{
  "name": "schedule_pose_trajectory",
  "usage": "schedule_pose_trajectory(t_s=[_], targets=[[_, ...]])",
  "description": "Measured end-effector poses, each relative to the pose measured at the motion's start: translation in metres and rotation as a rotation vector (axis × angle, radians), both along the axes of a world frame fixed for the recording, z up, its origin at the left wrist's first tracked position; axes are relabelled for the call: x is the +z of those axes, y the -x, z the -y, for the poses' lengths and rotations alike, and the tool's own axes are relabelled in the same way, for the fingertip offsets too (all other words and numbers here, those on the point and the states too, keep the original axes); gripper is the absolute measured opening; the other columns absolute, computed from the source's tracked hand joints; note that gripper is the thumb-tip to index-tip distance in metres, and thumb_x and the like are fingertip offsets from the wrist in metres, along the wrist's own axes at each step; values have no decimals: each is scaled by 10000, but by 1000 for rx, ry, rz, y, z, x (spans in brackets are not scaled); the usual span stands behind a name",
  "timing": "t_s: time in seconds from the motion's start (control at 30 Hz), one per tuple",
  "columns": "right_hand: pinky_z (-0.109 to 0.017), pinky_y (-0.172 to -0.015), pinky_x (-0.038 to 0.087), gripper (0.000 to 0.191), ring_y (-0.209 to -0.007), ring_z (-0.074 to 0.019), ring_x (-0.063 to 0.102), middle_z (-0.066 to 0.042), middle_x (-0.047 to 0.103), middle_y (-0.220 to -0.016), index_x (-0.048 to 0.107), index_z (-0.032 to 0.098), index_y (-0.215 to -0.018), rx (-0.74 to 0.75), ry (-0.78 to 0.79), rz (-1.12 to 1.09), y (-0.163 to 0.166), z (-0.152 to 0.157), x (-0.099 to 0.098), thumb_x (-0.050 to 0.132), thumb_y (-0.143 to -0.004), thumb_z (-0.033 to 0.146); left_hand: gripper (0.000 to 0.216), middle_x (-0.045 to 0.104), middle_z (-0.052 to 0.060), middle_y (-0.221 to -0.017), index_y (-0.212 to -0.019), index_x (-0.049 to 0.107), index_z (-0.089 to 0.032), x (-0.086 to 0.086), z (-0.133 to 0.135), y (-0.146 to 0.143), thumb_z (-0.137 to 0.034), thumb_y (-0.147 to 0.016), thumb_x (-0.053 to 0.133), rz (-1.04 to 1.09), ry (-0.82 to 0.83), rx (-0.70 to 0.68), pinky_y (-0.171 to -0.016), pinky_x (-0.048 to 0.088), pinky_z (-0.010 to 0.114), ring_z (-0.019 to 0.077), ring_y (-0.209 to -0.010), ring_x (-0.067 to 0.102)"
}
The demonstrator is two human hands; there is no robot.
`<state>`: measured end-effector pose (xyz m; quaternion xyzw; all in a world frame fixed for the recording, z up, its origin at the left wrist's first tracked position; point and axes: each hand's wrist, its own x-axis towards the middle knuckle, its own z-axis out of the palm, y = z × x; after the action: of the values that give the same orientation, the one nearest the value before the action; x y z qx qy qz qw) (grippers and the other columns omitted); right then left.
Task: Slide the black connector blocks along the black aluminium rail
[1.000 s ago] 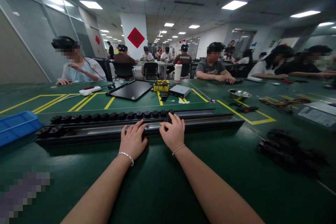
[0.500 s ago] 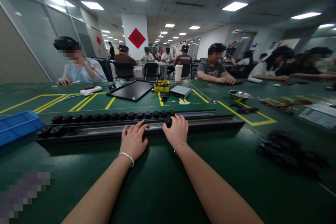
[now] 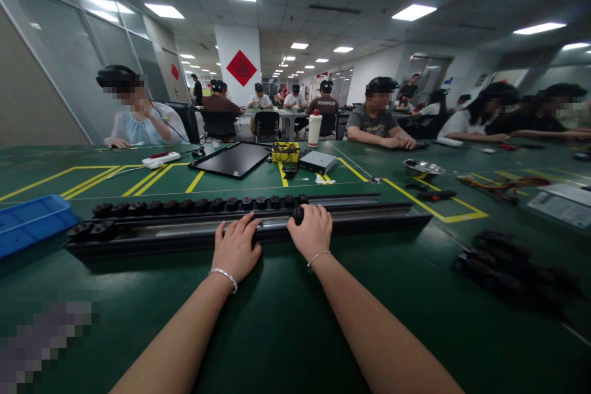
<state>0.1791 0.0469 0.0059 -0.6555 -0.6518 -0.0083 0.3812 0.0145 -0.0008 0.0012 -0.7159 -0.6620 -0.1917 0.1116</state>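
Note:
Across the green table in front of me lie two long black channel rails, one behind the other. The near rail (image 3: pixel 369 219) has a shiny metal strip inside and a couple of round black pieces (image 3: pixel 102 231) at its left end. Along the far rail (image 3: pixel 351 198) runs a row of several similar pieces (image 3: pixel 231 204). My left hand (image 3: pixel 237 247) rests on the middle of the near rail, fingers spread over its edge, holding nothing. Farther right, my right hand (image 3: pixel 312 231) is closed around a round black piece (image 3: pixel 298 215) at the near rail; its underside is hidden.
A blue tray (image 3: pixel 32 225) sits at the left. Blurred black parts (image 3: pixel 512 271) are heaped at the right, near a metal bowl (image 3: pixel 423 168) and wires (image 3: pixel 503 184). Beyond the rails are a black panel (image 3: pixel 231 159), a grey box (image 3: pixel 317 161) and a bottle (image 3: pixel 314 129). Co-workers sit opposite.

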Motion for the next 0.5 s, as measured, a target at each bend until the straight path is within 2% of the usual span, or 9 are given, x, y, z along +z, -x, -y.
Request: schedule_pose_trajectory(t_s=[0.5], targets=[[-420,-1043,144,382,-1205,-282,350,-99,585,-1138,595,143,-1039,-22,61,28,-1,0,5,488,-729,339,476,436,-27,-1370,-1207,480,-314,-3,-1,1,-286,-732,462,-6,-25,-7,-1061,148,461,220,-1158,445]])
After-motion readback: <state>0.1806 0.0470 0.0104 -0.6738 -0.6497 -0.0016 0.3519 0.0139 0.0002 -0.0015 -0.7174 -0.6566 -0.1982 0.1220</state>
